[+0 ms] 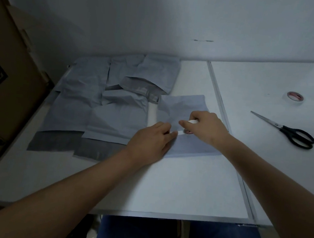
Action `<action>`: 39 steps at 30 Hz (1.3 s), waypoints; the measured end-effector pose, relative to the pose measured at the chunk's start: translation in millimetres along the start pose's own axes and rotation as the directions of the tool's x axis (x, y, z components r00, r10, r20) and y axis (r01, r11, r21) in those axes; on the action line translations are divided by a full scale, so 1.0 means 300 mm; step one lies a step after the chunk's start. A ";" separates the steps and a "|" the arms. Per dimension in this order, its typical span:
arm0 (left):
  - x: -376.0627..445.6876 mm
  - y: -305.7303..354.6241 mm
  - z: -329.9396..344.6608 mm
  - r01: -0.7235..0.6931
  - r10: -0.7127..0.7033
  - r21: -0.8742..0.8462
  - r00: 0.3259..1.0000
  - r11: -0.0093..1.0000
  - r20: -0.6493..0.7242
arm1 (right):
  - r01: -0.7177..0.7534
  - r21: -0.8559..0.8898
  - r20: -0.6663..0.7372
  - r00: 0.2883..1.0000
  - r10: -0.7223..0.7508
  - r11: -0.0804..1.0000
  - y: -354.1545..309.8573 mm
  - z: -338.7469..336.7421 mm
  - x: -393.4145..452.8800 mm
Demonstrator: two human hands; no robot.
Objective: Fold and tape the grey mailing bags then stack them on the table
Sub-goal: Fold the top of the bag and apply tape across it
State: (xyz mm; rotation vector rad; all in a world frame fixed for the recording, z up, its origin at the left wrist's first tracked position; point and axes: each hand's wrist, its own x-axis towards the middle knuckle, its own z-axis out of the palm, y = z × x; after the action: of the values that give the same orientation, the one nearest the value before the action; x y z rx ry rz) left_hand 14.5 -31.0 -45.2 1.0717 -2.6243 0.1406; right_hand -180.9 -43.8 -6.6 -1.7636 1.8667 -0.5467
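A folded grey mailing bag (182, 108) lies flat on the white table (164, 187) in front of me. My right hand (205, 127) is closed around a small roll of white tape (191, 122) resting on that bag. A short strip of tape runs from the roll toward my left hand (149, 143), whose fingertips pinch or press its free end onto the bag. To the left lies a loose spread of several unfolded grey mailing bags (96, 102), overlapping each other, some with darker flaps open.
Black-handled scissors (286, 130) lie on the table at the right. A second tape roll (295, 97) sits farther back right. A brown cardboard box (6, 83) stands against the table's left edge. A white wall rises behind.
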 end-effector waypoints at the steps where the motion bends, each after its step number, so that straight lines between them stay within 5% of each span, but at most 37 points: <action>1: 0.000 0.000 0.000 0.001 -0.001 0.000 1.000 1.000 -0.001 | 0.001 -0.013 0.004 1.000 -0.001 1.000 0.001 -0.003 0.002; 18: 0.010 0.011 -0.020 -0.028 0.026 0.075 0.999 0.997 0.034 | 0.020 -0.123 0.059 0.998 -0.012 0.992 0.020 -0.046 -0.003; 28: 0.035 0.016 -0.007 -0.085 0.082 0.033 0.994 0.996 0.072 | -0.105 0.207 0.316 0.948 0.035 0.973 0.020 -0.104 0.021; 39: 0.031 0.031 -0.012 -0.058 0.053 0.056 0.995 0.997 0.086 | 0.006 0.098 0.287 0.957 -0.034 0.995 -0.019 -0.131 0.068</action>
State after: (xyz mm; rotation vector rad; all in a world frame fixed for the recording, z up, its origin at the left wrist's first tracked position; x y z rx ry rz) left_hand 2.7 -29.9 -38.8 1.0450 -2.7424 0.1895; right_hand -201.0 -66.7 25.9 -1.6993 1.5970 -0.3571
